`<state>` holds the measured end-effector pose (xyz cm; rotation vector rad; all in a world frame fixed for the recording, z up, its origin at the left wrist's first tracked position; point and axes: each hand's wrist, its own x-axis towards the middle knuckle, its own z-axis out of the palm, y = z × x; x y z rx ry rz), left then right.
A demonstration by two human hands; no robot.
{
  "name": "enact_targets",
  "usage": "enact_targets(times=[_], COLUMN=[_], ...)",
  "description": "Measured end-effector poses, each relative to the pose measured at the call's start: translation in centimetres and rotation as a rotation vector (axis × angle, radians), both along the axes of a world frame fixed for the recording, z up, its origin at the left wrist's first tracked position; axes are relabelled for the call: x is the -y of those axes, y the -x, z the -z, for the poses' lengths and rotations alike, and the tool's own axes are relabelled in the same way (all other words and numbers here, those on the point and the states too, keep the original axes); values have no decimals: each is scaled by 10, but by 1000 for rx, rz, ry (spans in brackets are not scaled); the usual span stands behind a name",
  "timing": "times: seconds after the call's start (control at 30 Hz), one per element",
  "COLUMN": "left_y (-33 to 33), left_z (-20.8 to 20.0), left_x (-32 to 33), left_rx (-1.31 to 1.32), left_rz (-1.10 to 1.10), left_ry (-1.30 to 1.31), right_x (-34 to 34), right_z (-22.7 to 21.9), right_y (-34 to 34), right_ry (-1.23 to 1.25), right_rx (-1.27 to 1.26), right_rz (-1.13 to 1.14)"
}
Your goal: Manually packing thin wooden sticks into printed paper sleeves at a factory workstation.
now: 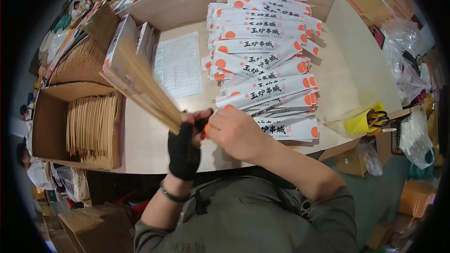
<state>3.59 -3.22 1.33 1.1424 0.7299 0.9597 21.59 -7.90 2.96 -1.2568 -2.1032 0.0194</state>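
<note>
My left hand [184, 147], in a black fingerless glove, is closed round a bundle of long pale wooden chopsticks [147, 91]. The sticks slant up and away to the left, their far ends blurred. My bare right hand [236, 133] meets the left fingertips with its fingers curled together. Small orange and red patches show between the two hands, but what the right fingers pinch is hidden. Just beyond the right hand lies a long heap of white paper sleeves [267, 91] with orange dots and dark print, overlapping one another.
At the left, an open cardboard box [40, 136] holds rows of thin brown sticks [91, 124]. A printed sheet [177, 65] lies on the table [347, 79]. Yellow-wrapped scissors [370, 119] sit at the right edge. A raised board [164, 2] borders the far side.
</note>
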Motion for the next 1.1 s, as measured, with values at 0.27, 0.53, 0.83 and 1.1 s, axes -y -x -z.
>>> enact_targets(times=[0.27,0.53,0.83,1.1], left_y=[48,65,96,111], left_z=[75,53,21,9], left_x=[-41,-13,-11,-18], left_rx=[-709,-622,-624,-638], left_rz=[-359,-361,-223,-22], left_ry=[-266,-146,-20,-69], right_x=[42,55,37,36], right_z=[36,55,25,4], right_y=[-12,-10,-31,-46], right_ry=[170,23,359,538], right_rx=[384,137,-519,-705], right_rz=[123,179,338,312])
